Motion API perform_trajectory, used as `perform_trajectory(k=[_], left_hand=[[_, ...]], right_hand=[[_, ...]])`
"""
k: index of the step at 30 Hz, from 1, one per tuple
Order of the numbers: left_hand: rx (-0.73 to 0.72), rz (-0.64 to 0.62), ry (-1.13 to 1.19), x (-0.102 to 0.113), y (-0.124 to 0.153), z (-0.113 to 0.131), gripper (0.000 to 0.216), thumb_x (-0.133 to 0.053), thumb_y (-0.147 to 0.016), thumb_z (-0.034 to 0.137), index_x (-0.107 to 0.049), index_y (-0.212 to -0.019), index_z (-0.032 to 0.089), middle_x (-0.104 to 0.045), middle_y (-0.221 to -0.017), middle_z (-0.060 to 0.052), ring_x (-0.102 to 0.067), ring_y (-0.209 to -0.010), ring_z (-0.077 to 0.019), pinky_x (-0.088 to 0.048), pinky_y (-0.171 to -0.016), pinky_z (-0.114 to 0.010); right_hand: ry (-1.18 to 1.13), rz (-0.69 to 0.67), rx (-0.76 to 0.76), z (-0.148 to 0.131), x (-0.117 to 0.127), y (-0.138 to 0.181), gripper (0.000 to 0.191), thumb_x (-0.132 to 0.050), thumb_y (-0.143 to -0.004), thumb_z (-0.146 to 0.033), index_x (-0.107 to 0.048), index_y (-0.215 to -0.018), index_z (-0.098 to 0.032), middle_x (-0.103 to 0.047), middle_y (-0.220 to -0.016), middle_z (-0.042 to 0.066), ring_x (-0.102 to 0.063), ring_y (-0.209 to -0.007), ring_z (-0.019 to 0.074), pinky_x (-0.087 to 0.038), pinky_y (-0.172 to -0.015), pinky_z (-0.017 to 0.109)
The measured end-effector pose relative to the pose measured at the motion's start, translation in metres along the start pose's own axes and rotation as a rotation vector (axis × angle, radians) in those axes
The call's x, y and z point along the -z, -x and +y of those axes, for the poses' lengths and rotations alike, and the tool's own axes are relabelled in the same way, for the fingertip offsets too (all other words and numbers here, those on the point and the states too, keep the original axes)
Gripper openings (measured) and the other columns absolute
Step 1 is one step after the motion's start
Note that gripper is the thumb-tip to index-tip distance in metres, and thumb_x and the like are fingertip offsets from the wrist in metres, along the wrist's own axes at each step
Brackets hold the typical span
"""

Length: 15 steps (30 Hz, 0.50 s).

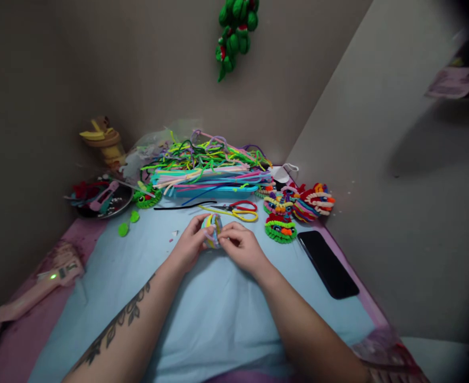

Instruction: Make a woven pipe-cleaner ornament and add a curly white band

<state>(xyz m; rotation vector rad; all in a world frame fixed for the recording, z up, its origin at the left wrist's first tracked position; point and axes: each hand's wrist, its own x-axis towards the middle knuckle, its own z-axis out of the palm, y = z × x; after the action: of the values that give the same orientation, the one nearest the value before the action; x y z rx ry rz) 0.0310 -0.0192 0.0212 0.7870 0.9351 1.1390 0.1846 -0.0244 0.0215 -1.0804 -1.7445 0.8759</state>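
Observation:
In the middle of the head view, my left hand (pixel 190 246) is closed around a small rounded pipe-cleaner craft (pixel 211 223) striped in yellow, pale blue and lavender. My right hand (pixel 244 249) pinches at its right edge, thumb and fingertips together. Fingers hide part of the craft, and its finer detail is blurred. Just beyond my hands lie scissors with one red and one yellow handle (pixel 247 215). A black pipe cleaner (pixel 178 206) rests to their left.
Behind stands a blue tray (pixel 218 194) heaped with pipe cleaners (pixel 206 159). Finished fuzzy crafts (pixel 280 230) and a black phone (pixel 328 264) are on the right. At left are a metal bowl (pixel 127 201), green pompoms (pixel 123 229) and a pink glue gun (pixel 39 295) with a lit green light.

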Motion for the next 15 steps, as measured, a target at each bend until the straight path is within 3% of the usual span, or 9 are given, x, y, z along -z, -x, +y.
perform_trajectory(k=[6,15], left_hand=[[0.028,-0.080,-0.049,0.0001,0.0011,-0.0009,0.045,-0.073,-0.070,0.034,-0.056,-0.110,0.022,-0.058,-0.110,-0.004,-0.058,-0.079,-0.0143,-0.051,-0.062,-0.025],[-0.020,-0.101,-0.154,0.0032,0.0001,-0.0069,0.049,-0.073,-0.071,0.034,-0.054,-0.116,0.024,-0.059,-0.111,-0.004,-0.058,-0.085,-0.0160,-0.047,-0.061,-0.022]], right_hand=[[-0.146,0.140,-0.151,0.0041,0.0005,-0.0036,0.020,-0.057,-0.076,-0.024,-0.070,-0.091,-0.019,-0.068,-0.091,0.006,-0.059,-0.074,0.0167,-0.047,-0.068,0.029],[-0.268,-0.014,-0.121,0.0038,0.0023,-0.0046,0.010,-0.060,-0.072,-0.024,-0.069,-0.073,-0.019,-0.059,-0.075,0.001,-0.056,-0.072,0.0161,-0.043,-0.067,0.028]])
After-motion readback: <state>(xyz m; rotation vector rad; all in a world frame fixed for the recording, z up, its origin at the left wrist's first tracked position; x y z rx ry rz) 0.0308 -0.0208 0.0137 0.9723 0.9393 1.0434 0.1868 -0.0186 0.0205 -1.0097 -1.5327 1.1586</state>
